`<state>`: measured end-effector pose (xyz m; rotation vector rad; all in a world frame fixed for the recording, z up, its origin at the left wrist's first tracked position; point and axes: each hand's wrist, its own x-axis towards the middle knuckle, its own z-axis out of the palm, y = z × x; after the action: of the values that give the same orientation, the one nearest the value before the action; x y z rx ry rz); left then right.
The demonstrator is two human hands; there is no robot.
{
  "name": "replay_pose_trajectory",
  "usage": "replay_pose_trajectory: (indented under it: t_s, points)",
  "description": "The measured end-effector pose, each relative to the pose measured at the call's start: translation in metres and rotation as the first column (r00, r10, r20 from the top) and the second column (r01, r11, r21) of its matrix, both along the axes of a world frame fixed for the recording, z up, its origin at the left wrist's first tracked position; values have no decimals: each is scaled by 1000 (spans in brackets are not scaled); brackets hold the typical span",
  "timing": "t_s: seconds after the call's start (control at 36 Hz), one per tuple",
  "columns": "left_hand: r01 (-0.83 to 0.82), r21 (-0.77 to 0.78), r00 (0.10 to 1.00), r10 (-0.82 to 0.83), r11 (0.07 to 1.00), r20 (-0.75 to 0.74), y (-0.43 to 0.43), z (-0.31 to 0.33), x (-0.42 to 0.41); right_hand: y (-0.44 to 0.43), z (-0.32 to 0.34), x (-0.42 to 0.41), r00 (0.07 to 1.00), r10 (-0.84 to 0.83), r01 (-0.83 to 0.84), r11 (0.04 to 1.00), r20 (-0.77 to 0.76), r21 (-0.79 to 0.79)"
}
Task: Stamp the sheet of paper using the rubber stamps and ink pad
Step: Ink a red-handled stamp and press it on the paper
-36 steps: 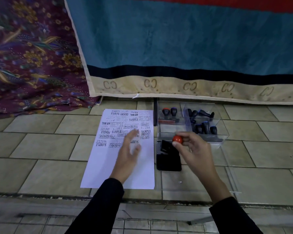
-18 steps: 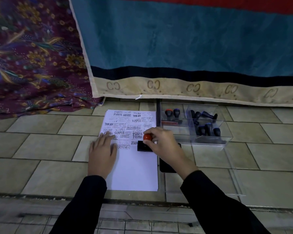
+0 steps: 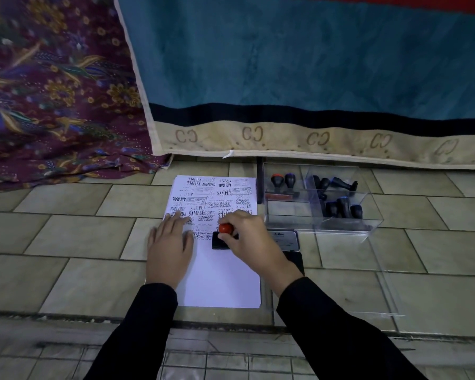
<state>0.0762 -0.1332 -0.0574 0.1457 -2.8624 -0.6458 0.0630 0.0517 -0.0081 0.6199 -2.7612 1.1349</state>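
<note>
A red-knobbed stamp (image 3: 222, 237) stands on the sheet of paper (image 3: 220, 281), the right hand (image 3: 251, 242) curling its fingers (image 3: 228, 237) round the knob. The left hand (image 3: 170, 248) lies flat, fingers spread, on the paper's left edge. The ink pad (image 3: 285, 238) sits just right.

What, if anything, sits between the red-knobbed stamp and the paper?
Nothing visible. The right hand grips the stamp, whose black base rests on the sheet just below the printed rows. The left hand lies flat to its left, apart.

Dim light falls on a beige tiled floor (image 3: 80, 237). Behind it hangs a teal blanket (image 3: 299, 58) with a cream border; floral maroon fabric (image 3: 52, 91) lies left.
</note>
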Motion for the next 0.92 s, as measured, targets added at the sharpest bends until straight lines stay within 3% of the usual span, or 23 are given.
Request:
replay_pose_trajectory:
  t_s: [0.19,0.31,0.39,0.5,0.61,0.75,0.92]
  points:
    - [-1,20,1000,2,1000,-20,0,-1,-1,3,2,-1,997,-58,64,992,58,-108]
    - [-3,104,999,7,995,-33,-4,-1,-1,30,21,-6,964,-254,266,904,78,-336]
    - [-14,229,999,24,973,-38,-8,1,-4,66,36,0,938,-337,337,845,77,-415]
    - [-9,405,1000,20,914,-22,-10,8,-7,103,37,16,949,-305,314,889,80,-332]
    - [92,145,991,-77,985,-108,6,11,-3,117,22,36,974,-223,229,955,49,-190]
    - [427,125,903,-416,895,-108,52,18,11,118,8,50,993,-108,100,987,-52,-127]
    - [540,99,842,-537,836,-52,85,9,19,114,5,50,993,-64,51,991,-95,-125]
